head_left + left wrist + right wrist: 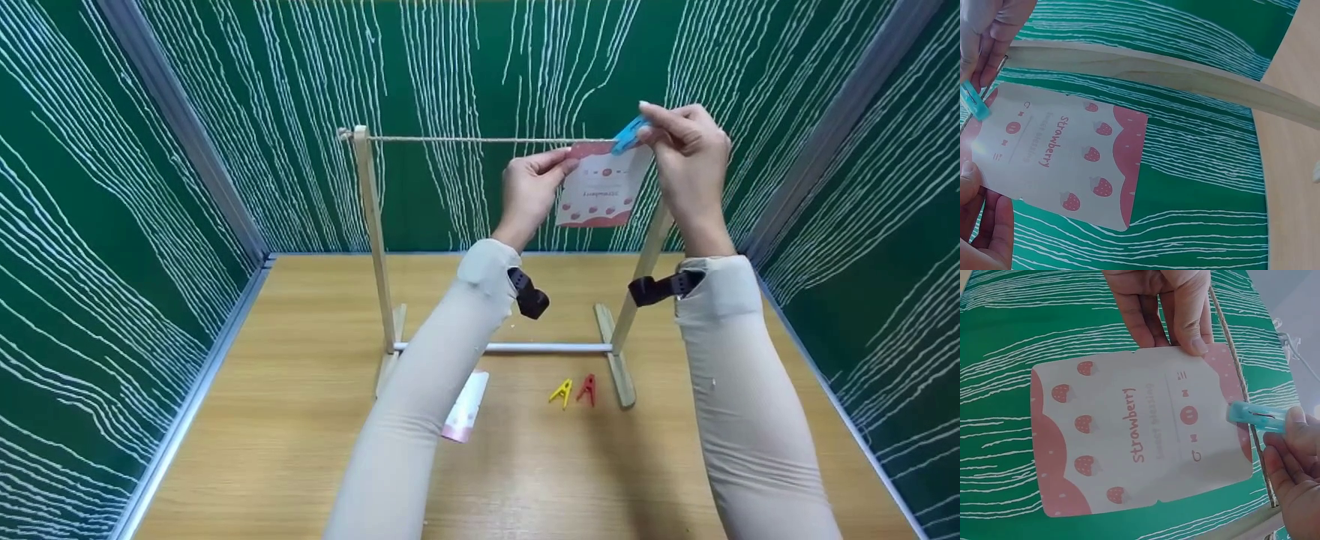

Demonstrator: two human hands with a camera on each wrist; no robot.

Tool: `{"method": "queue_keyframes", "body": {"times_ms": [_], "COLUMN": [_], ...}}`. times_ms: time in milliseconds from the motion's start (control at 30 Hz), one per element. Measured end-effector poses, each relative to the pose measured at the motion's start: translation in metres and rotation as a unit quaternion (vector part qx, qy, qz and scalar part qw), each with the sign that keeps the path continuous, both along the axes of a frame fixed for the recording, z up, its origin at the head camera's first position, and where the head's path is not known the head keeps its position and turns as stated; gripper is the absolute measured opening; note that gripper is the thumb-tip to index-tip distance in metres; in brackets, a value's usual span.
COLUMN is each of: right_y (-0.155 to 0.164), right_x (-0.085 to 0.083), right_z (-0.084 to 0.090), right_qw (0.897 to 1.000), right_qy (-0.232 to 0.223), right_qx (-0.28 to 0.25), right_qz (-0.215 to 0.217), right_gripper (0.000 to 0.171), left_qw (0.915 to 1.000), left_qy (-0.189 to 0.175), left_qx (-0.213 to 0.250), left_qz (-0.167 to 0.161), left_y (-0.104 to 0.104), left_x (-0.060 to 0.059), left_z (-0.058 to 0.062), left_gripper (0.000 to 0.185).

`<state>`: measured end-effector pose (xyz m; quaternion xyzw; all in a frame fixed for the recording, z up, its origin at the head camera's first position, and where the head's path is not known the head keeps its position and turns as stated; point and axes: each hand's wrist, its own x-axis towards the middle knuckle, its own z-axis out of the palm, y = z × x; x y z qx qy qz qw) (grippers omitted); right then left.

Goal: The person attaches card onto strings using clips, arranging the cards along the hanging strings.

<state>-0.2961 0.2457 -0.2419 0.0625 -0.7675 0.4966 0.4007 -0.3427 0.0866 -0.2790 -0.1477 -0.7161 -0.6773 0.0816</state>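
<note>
Card held at the string, peg on its top edge.
Head view: left hand (531, 189) pinches the card (604, 187); right hand (686, 154) grips the blue peg (628, 135) on the string (480, 139). Wrist views: card (1061, 152) edge meets string (1238, 377), open room below.

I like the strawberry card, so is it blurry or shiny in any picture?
Head view: the card is small, its print too fine to read. Left wrist view: sharp, with a bright glare patch near the blue peg. Right wrist view: evenly lit, "Strawberry" reads clearly, smaller print soft.

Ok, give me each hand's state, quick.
Left hand: pinching the strawberry card at its top corner.
Right hand: pinching the blue clothespin on the string.
</note>
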Motion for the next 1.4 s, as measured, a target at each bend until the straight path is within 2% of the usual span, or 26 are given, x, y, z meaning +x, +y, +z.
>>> {"method": "queue_keyframes", "body": {"times_ms": [267, 833, 1400], "right_y": [0.0017, 0.0003, 0.0015], "right_x": [0.0005, 0.0046, 0.0075], "right_z": [0.0016, 0.0064, 0.0037], "right_qw": [0.998, 0.987, 0.979], "right_qy": [-0.022, -0.042, -0.057], "right_qx": [0.063, 0.155, 0.193], "right_qz": [-0.006, -0.018, -0.019], "right_gripper": [0.023, 0.027, 0.031], "left_qw": [1.0, 0.9999, 0.9999], "left_qy": [-0.001, -0.002, -0.009], "left_qx": [0.001, -0.014, 0.0], "left_qz": [-0.01, 0.003, -0.013], "left_y": [0.0005, 0.0002, 0.0012], "left_x": [-0.0004, -0.0016, -0.0008], "left_z": [-0.0023, -0.0063, -0.01], "left_gripper": [0.027, 0.026, 0.025]}}
